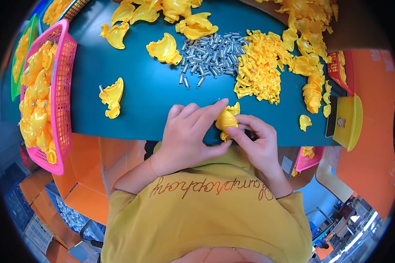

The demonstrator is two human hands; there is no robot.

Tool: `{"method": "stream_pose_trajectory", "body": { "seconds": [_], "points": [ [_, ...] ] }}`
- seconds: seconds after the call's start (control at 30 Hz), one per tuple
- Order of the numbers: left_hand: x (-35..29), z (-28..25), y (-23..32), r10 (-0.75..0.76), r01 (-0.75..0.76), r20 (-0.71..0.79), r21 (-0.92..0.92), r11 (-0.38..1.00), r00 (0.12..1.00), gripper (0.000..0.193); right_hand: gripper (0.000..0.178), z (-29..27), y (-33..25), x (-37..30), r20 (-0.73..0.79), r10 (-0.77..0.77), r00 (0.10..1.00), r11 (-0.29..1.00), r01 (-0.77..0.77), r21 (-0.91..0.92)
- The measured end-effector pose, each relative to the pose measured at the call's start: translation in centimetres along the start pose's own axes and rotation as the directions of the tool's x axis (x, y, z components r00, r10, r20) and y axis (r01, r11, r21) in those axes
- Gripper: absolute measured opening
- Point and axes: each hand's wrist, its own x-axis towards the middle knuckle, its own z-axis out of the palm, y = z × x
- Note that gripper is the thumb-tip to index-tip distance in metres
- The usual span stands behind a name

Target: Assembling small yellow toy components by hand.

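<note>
Yellow moulded part [226,119] sits in the grip, over the near edge of the green table [149,96]. Left hand [185,133] spans it, index at far end, thumb at near end. Right hand [260,142] pinches its right side. Beyond grip: silver cylinders [215,55], small yellow pieces [260,65]. Well left: pink basket [64,101].

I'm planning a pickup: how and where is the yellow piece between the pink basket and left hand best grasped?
Probably take the yellow piece across its broad middle, from the right, since a silver cylinder juts from its upper left.
</note>
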Motion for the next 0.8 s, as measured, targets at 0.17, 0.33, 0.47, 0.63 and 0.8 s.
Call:
{"method": "stream_pose_trajectory", "body": {
  "seconds": [0.17, 0.33, 0.47, 0.63, 0.8],
  "points": [
    [-0.1, 0.1, 0.0, 0.009, -0.009, -0.015, 0.005, 1.000, 1.000, 0.084, 0.032, 0.4, -1.5, 0.2, 0.005, 0.045, 0.999, 0.999, -0.045, -0.018],
    [-0.1, 0.1, -0.1, 0.005, -0.005, -0.013, -0.017, 1.000, 1.000, 0.084, 0.035, 0.9, -1.6, 0.3, -0.029, -0.039, 0.999, 0.994, 0.036, -0.100],
    [0.0, -0.1, -0.2, 0.002, -0.002, 0.001, -0.046, 0.999, 1.000, 0.085, 0.036, 0.8, -1.3, 0.2, -0.004, -0.116, 0.993, 0.975, 0.113, -0.191],
    [0.1, -0.4, -0.2, -0.035, 0.038, 0.047, -0.061, 0.997, 0.998, 0.089, 0.033, 1.0, -1.4, 0.5, -0.046, 0.089, 0.995, 0.996, -0.088, 0.012],
    [0.1, -0.5, -0.3, -0.019, 0.022, 0.049, -0.068, 0.997, 0.999, 0.089, 0.029, 0.5, -1.4, 1.0, -0.029, 0.181, 0.983, 0.970, -0.174, 0.169]
  ]
}}
